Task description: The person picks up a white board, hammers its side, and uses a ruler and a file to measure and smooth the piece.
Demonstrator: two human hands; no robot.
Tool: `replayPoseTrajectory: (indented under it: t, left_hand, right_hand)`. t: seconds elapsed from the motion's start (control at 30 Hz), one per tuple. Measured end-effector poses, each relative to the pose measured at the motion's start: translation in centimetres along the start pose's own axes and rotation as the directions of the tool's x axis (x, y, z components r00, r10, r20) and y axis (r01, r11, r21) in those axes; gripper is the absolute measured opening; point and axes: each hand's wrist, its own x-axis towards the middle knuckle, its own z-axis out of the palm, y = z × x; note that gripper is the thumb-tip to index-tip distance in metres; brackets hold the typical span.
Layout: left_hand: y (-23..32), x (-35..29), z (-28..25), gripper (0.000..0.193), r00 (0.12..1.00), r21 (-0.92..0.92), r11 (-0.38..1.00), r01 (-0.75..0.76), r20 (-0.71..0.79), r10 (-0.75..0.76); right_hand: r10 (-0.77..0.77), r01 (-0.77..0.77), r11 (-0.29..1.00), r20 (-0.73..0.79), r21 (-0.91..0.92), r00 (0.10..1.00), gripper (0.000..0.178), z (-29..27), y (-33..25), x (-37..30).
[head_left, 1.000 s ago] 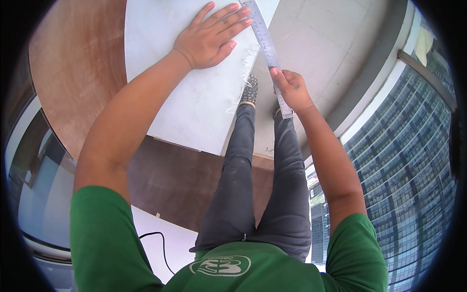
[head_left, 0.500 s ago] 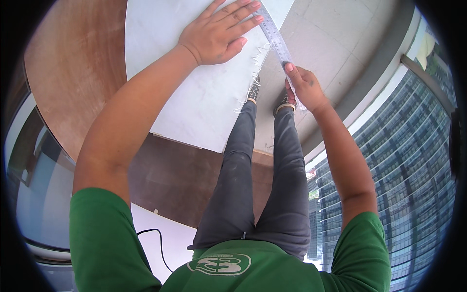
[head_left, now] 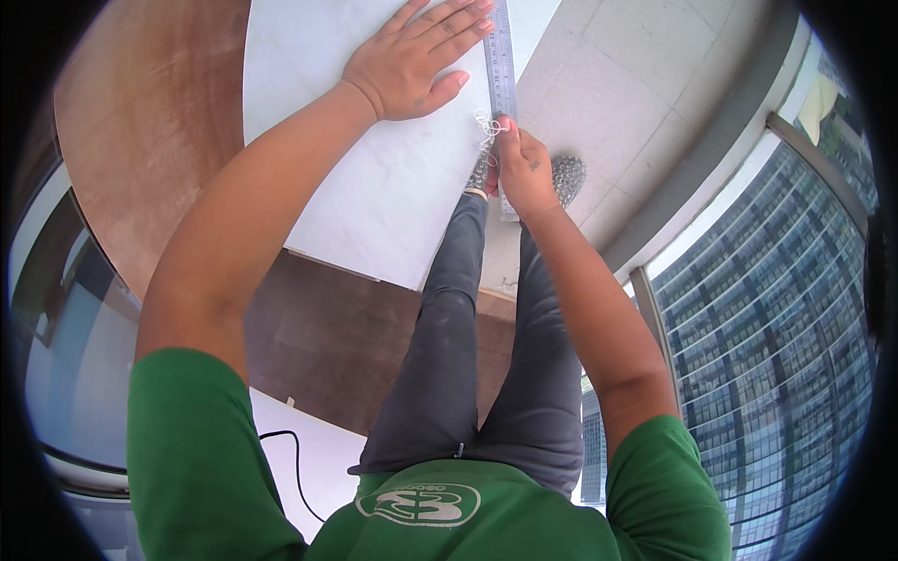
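A white, faintly marbled panel [head_left: 346,201] lies in front of me on a brown wooden surface. My left hand [head_left: 407,65] is spread flat on it, its fingertips at the left edge of a metal ruler [head_left: 501,70]. The ruler runs along the panel's right side, and its near end sticks out past the panel. My right hand [head_left: 526,178] grips that near part, thumb on top and fingers underneath. Beside the thumb, thin white curly shavings [head_left: 486,131] hang at the panel's edge.
Grey tiled floor [head_left: 627,112] and my shoes are to the right of the panel. Beyond a curved ledge [head_left: 692,145] is a window [head_left: 748,252] facing a tall building. Brown wood [head_left: 150,140] shows at left. A black cable [head_left: 297,467] lies on a white surface near my left side.
My right hand has swung left with the ruler, which is straighter and less bent. The white shavings are bunched closer to the right thumb. My left hand has stayed nearly in place.
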Motion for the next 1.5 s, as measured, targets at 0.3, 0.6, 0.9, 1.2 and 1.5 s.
replayPoseTrajectory:
  t: [0.3,0.6,0.9,1.2,1.5]
  left_hand:
    - [1.0,-1.2,1.1,0.058,0.999,0.071,0.997,-0.042,-0.017,0.043]
    - [3.0,-2.4,0.9,0.058,0.998,-0.020,0.999,-0.043,0.038,0.044]
    - [2.8,-2.3,1.3,0.059,0.999,-0.053,0.998,-0.041,-0.003,0.041]
    - [2.9,-2.6,1.8,0.060,1.000,0.015,1.000,-0.013,0.005,0.013]
    - [11.7,-8.3,1.8,0.054,0.994,-0.223,0.969,0.102,-0.011,-0.107]
  right_hand:
    - [0.119,-0.090,0.969,0.117,-0.229,0.986,0.062,-4.5,-0.1,-1.7]
    - [0.154,-0.104,0.928,0.115,-0.357,0.981,0.064,-7.0,1.6,-2.6]
    - [0.079,-0.076,0.990,0.021,-0.119,0.997,0.057,-1.2,4.4,-3.6]
    - [0.062,-0.062,0.998,0.007,-0.029,0.998,0.063,1.3,5.0,-3.5]
    - [0.026,-0.048,0.989,-0.155,-0.141,0.988,0.065,-9.5,5.5,-9.8]
